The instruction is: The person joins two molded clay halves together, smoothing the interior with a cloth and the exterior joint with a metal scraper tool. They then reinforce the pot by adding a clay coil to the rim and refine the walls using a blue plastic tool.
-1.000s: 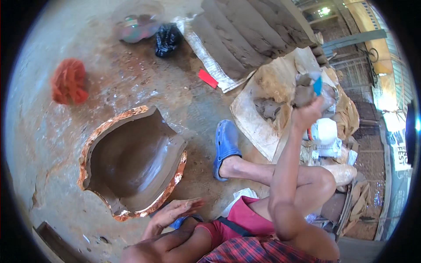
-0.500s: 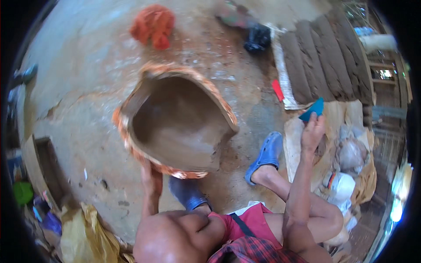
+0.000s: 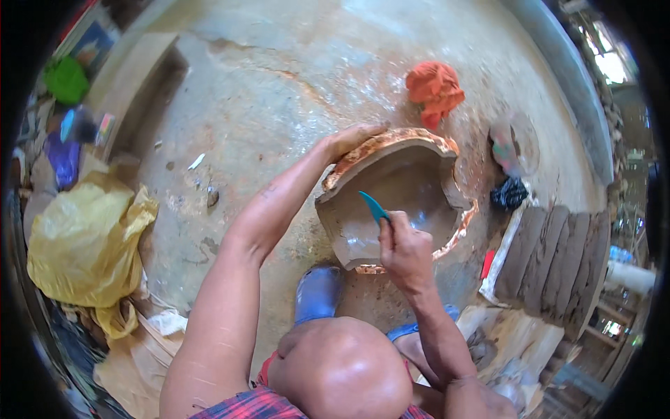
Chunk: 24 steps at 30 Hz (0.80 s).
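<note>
A large hollow mould (image 3: pixel 450 145) with an orange-and-white rough rim stands on the floor before me, lined with smooth wet brown clay (image 3: pixel 401 178). My left hand (image 3: pixel 354 138) lies along the outside of its far left rim, fingers stretched out. In my right hand (image 3: pixel 407 250) a thin teal scraper (image 3: pixel 373 207) is pinched, its tip pointing up and left over the clay-lined hollow. Whether the scraper touches the clay, I cannot tell.
An orange cloth (image 3: pixel 434 89) lies beyond the mould. At right are a black plastic bag (image 3: pixel 509 193), a red flat piece (image 3: pixel 487 264) and thick clay slabs (image 3: pixel 555 258). A yellow plastic bag (image 3: pixel 87 241) and a wooden trough (image 3: pixel 132 91) are at left. My blue clog (image 3: pixel 318 290) stands close to the mould.
My view has turned to the left. My right hand has brought the scraper from beside the slabs to over the mould. My left hand has moved from the near rim to the far left rim.
</note>
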Motion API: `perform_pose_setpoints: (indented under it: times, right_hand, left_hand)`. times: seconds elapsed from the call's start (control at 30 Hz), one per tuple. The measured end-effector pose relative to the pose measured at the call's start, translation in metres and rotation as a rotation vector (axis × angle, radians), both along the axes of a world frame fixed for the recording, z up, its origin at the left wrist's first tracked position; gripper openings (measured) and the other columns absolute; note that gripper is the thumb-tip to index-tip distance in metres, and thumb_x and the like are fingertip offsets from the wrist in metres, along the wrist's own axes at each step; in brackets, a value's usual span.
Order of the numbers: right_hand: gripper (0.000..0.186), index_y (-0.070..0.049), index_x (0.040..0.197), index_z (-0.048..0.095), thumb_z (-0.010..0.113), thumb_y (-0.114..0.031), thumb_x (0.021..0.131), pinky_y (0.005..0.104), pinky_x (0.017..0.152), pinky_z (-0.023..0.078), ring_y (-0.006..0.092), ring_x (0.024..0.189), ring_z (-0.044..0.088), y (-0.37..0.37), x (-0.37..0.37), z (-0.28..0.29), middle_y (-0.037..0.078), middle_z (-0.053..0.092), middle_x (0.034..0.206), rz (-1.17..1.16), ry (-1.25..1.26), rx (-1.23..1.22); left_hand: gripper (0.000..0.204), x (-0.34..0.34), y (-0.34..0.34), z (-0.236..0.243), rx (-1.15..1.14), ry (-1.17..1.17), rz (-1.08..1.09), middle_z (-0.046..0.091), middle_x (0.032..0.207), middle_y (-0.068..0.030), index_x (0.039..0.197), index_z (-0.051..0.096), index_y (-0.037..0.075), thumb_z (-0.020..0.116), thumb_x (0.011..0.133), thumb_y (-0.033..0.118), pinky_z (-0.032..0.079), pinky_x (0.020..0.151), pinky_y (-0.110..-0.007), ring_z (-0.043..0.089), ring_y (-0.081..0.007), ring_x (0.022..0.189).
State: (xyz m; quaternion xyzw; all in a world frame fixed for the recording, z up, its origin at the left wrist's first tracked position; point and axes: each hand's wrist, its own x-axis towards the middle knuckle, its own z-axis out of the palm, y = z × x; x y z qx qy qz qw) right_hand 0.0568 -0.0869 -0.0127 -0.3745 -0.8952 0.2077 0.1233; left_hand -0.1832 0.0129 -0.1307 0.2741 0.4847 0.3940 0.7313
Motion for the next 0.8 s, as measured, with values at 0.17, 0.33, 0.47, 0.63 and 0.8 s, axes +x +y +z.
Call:
perform_pose_setpoints:
  times: [0.17, 0.33, 0.47, 0.63, 0.8]
  right_hand:
    - [0.012, -0.006, 0.092, 0.056, 0.063, -0.012, 0.1, 0.0473, 0.052, 0.052, 0.0363, 0.06, 0.067, -0.002, -0.059, -0.019, 0.016, 0.065, 0.069, 0.186, -0.021, 0.073]
    - [0.014, -0.005, 0.09, 0.054, 0.059, -0.013, 0.1, 0.0487, 0.054, 0.055, 0.0384, 0.061, 0.069, 0.0, -0.078, -0.031, 0.016, 0.067, 0.07, 0.275, -0.242, 0.094]
    - [0.016, -0.003, 0.091, 0.055, 0.06, -0.014, 0.101, 0.0507, 0.056, 0.052, 0.0413, 0.063, 0.068, -0.008, -0.08, -0.043, 0.02, 0.067, 0.071, 0.295, -0.282, 0.111]
    - [0.015, -0.001, 0.089, 0.054, 0.06, -0.012, 0.099, 0.0533, 0.06, 0.054, 0.0434, 0.067, 0.07, -0.01, -0.083, -0.047, 0.022, 0.068, 0.074, 0.312, -0.336, 0.077]
    - [0.011, -0.001, 0.092, 0.058, 0.057, -0.011, 0.095, 0.0576, 0.068, 0.057, 0.0475, 0.074, 0.072, -0.005, -0.077, -0.054, 0.027, 0.071, 0.08, 0.355, -0.618, 0.028]
  left_hand:
    - [0.079, -0.016, -0.132, -0.043, 0.151, -0.214, 0.569, 0.047, 0.159, -0.0134, 0.164, 0.036, 0.017, 0.055, 0.102, 0.061, 0.041, 0.116, -0.046, 0.049, -0.0248, 0.141]
    - [0.073, 0.076, -0.242, -0.051, -0.158, -0.276, 0.681, 0.056, 0.145, -0.0066, 0.16, 0.037, 0.014, 0.072, 0.098, 0.03, 0.054, 0.089, -0.036, 0.057, -0.0176, 0.123]
    - [0.071, 0.1, -0.247, -0.026, -0.219, -0.239, 0.661, 0.066, 0.123, -0.0077, 0.155, 0.039, 0.005, 0.075, 0.097, 0.022, 0.057, 0.068, -0.031, 0.065, -0.0159, 0.104]
    - [0.065, 0.108, -0.241, -0.042, -0.168, -0.154, 0.665, 0.068, 0.119, -0.0121, 0.149, 0.042, 0.002, 0.076, 0.095, 0.014, 0.059, 0.061, -0.031, 0.069, -0.0189, 0.093]
    - [0.061, 0.098, -0.236, -0.023, -0.242, -0.248, 0.652, 0.071, 0.117, -0.0142, 0.145, 0.045, 0.001, 0.075, 0.092, 0.007, 0.06, 0.057, -0.031, 0.072, -0.0207, 0.087]
